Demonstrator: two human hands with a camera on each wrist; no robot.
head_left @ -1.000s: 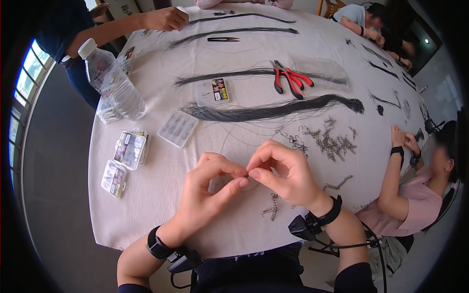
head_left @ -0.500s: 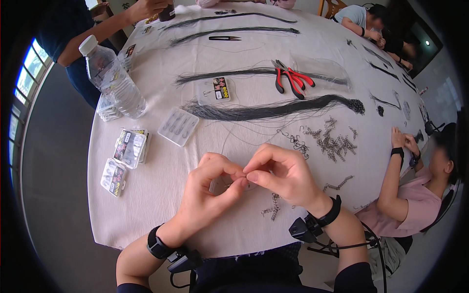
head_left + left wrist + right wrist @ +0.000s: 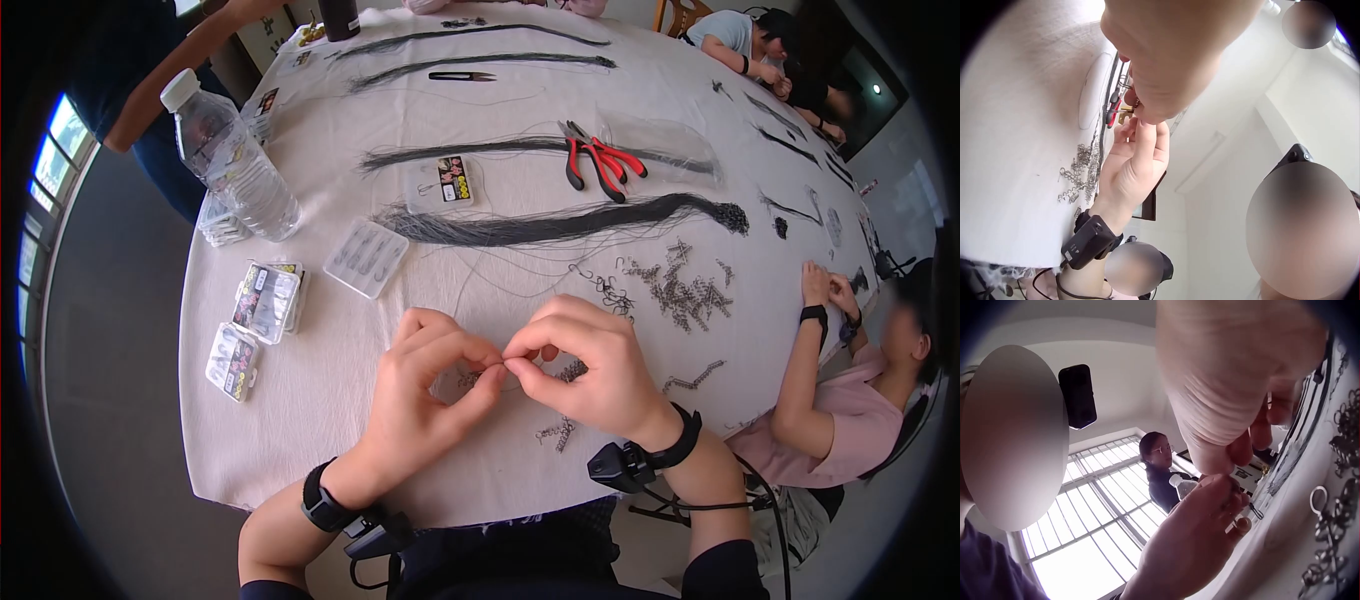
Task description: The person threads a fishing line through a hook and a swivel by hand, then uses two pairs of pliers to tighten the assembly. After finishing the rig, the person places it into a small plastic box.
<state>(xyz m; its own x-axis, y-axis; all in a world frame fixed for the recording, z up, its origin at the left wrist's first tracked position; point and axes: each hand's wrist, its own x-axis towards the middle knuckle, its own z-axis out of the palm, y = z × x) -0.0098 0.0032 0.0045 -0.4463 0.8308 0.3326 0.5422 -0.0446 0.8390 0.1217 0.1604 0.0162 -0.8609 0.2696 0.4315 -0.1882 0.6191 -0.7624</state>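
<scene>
Fingertip to fingertip, my left hand [image 3: 425, 385] and right hand [image 3: 590, 365] pinch a tiny thing over the near part of the table. It looks like a thin dark line [image 3: 459, 295], which loops down from the bundles toward the hands; I cannot tell what else is between the fingertips. A small dark loop [image 3: 1257, 511] sticks out past the left fingers in the right wrist view. Below the hands lie small metal coil pieces [image 3: 575, 370]. More coils [image 3: 560, 433] lie just in front of the right wrist.
Beyond the hands are fishing hooks [image 3: 605, 290], a coil pile [image 3: 685, 290], dark strand bundles [image 3: 560, 225], red-handled pliers [image 3: 600, 165] and thread snips [image 3: 462, 76]. Clear hook boxes [image 3: 367, 258] and a water bottle [image 3: 235, 165] stand left. Several people are around the table.
Both hands stay together, with the right fingers slightly shifted and coil pieces showing beneath them. Across the table, a person's arm has drawn back to the left, leaving a dark bottle standing there.
</scene>
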